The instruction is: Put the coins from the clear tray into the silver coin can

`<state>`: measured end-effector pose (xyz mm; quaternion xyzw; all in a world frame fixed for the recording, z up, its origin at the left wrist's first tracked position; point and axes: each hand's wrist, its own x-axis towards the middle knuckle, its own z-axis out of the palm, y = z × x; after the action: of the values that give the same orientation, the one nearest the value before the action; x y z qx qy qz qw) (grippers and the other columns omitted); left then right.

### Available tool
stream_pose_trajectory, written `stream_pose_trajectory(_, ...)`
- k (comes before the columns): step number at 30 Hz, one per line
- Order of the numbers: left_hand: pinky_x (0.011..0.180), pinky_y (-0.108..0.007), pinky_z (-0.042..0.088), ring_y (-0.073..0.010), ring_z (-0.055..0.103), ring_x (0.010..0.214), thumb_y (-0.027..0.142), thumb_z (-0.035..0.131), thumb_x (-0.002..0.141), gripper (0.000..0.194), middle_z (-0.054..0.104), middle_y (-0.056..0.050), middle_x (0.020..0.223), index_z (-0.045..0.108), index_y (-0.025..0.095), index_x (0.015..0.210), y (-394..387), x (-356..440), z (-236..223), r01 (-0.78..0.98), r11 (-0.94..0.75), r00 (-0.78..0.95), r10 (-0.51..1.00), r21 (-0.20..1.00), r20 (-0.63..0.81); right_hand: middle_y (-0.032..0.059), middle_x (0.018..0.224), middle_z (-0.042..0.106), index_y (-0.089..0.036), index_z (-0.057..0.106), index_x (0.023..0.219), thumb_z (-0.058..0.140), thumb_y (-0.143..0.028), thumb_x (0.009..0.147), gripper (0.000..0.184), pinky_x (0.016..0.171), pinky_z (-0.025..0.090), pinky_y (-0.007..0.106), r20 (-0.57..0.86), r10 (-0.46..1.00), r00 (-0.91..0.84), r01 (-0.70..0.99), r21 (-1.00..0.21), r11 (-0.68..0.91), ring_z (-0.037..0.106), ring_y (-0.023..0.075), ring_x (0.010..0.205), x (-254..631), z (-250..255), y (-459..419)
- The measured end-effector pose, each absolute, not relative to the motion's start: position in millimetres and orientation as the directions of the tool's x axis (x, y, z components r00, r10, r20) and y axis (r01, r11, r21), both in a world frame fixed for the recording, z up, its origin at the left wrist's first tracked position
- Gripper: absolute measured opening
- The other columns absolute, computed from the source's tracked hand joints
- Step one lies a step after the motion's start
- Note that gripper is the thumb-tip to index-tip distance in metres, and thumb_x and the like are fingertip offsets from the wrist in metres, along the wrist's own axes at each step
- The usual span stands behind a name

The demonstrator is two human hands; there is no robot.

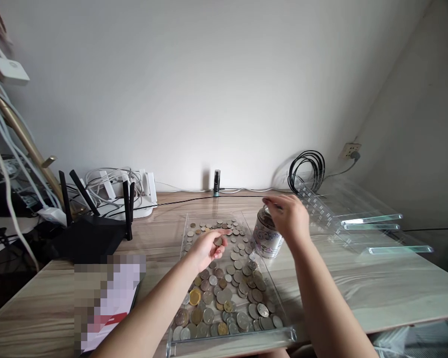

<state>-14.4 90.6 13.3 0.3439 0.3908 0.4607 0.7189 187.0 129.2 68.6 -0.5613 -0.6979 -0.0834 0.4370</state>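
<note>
Many coins [242,276] of silver, copper and gold colour lie spread in a clear plastic tray [229,340] in front of me. Above its left middle, my left hand [211,247] has its fingers curled round a silver coin [218,241], which shows between thumb and fingers. Just right of the tray stands a round patterned tin [268,236] with a dark upper rim. Over the tin's top hovers my right hand [289,216], fingers pinched together and pointing left. What lies in that pinch, if anything, is hidden, and the hand covers part of the tin's opening.
A black router [93,236] with upright antennas and a white cable bundle [114,186] stand at left. A small dark bottle [217,183] is by the wall. Clear acrylic pieces [358,223] and a coiled black cable [306,171] sit at right. A blurred-out item [114,303] lies front left.
</note>
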Motion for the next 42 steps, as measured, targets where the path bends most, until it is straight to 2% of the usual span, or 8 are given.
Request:
stream_pose_trajectory(4, 0.039, -0.018, 0.037, -0.0069, 0.051, 0.047, 0.0, 0.041, 0.074, 0.034, 0.06, -0.008, 0.072, 0.049, 0.007, 0.106, 91.6, -13.6, 11.2, -0.363, 0.338, 0.191, 0.939, 0.869, -0.286, 0.0027, 0.073, 0.065, -0.026, 0.068, 0.081, 0.053, -0.035, 0.069, 0.022, 0.055, 0.037, 0.027, 0.578, 0.795, 0.182, 0.9, -0.424, 0.103, 0.055, 0.0186, 0.069, 212.2, 70.8, 140.8)
stream_pose_trajectory(9, 0.043, -0.018, 0.043, -0.0098, 0.059, 0.052, 0.009, 0.046, 0.079, 0.016, 0.064, -0.01, 0.08, 0.048, 0.012, 0.094, 90.3, -12.0, 11.9, -0.308, 0.289, 0.136, 0.956, 0.906, -0.259, 0.0012, 0.07, 0.066, -0.027, 0.069, 0.073, 0.053, -0.033, 0.065, 0.018, 0.053, 0.036, 0.026, 0.434, 0.893, 0.119, 0.905, -0.418, 0.083, 0.056, 0.0182, 0.067, 217.4, 66.7, 146.0)
stream_pose_trajectory(15, 0.031, -0.013, 0.024, -0.0041, 0.049, 0.038, 0.018, 0.053, 0.077, 0.007, 0.064, -0.007, 0.068, 0.05, 0.013, 0.073, 88.4, -12.5, 14.6, -0.23, 0.252, 0.148, 0.964, 0.94, -0.222, 0.0063, 0.084, 0.065, -0.018, 0.066, 0.082, 0.046, -0.029, 0.076, 0.024, 0.069, 0.041, 0.03, 0.734, 0.679, 0.013, 0.862, -0.353, 0.365, 0.055, 0.018, 0.076, 189.6, 70.7, 128.1)
stream_pose_trajectory(22, 0.032, -0.014, 0.027, -0.0038, 0.044, 0.035, 0.021, 0.051, 0.078, 0.01, 0.055, 0.002, 0.054, 0.052, 0.014, 0.071, 93.6, -11.2, 9.4, -0.341, 0.171, 0.034, 0.985, 0.924, -0.17, 0.0024, 0.08, 0.064, -0.023, 0.065, 0.085, 0.053, -0.035, 0.075, 0.02, 0.057, 0.04, 0.024, 0.411, 0.8, -0.436, 0.711, -0.387, 0.586, 0.056, 0.0139, 0.066, 123.5, 41.1, 108.5)
stream_pose_trajectory(28, 0.036, -0.016, 0.034, -0.0074, 0.052, 0.041, 0.018, 0.047, 0.08, 0.008, 0.058, -0.002, 0.059, 0.053, 0.012, 0.08, 91.9, -10.6, 9.9, -0.375, 0.265, 0.16, 0.962, 0.888, -0.22, 0.0007, 0.08, 0.064, -0.024, 0.064, 0.079, 0.048, -0.023, 0.077, 0.016, 0.059, 0.039, 0.022, 0.542, 0.774, -0.329, 0.745, -0.355, 0.565, 0.056, 0.0131, 0.071, 123.9, 39.9, 109.6)
stream_pose_trajectory(32, 0.044, -0.019, 0.043, -0.0102, 0.058, 0.051, 0.011, 0.04, 0.081, 0.016, 0.064, -0.01, 0.072, 0.053, 0.009, 0.091, 91.4, -13.3, 14.1, -0.364, 0.357, 0.173, 0.933, 0.86, -0.314, 0.004, 0.083, 0.065, -0.022, 0.066, 0.081, 0.045, -0.029, 0.078, 0.022, 0.063, 0.039, 0.026, 0.707, 0.706, -0.038, 0.865, -0.33, 0.377, 0.054, 0.0171, 0.079, 169.7, 64.7, 123.4)
stream_pose_trajectory(36, 0.052, -0.023, 0.049, -0.0131, 0.061, 0.057, 0.011, 0.037, 0.081, 0.018, 0.064, -0.012, 0.077, 0.049, 0.009, 0.095, 94.3, -14.7, 14.1, -0.396, 0.384, 0.157, 0.923, 0.834, -0.351, 0.0026, 0.071, 0.065, -0.024, 0.068, 0.073, 0.055, -0.031, 0.066, 0.016, 0.054, 0.036, 0.027, 0.487, 0.863, 0.137, 0.911, -0.403, 0.083, 0.055, 0.0192, 0.069, 215.5, 73.7, 143.0)
stream_pose_trajectory(42, 0.054, -0.023, 0.049, -0.0132, 0.061, 0.058, 0.016, 0.039, 0.082, 0.019, 0.064, -0.012, 0.079, 0.048, 0.009, 0.098, 93.9, -13.6, 15.6, -0.398, 0.423, 0.219, 0.905, 0.814, -0.364, 0.002, 0.069, 0.066, -0.023, 0.069, 0.068, 0.054, -0.03, 0.066, 0.016, 0.062, 0.038, 0.028, 0.486, 0.874, 0.026, 0.907, -0.378, 0.183, 0.055, 0.0186, 0.071, 226.8, 66.1, 151.0)
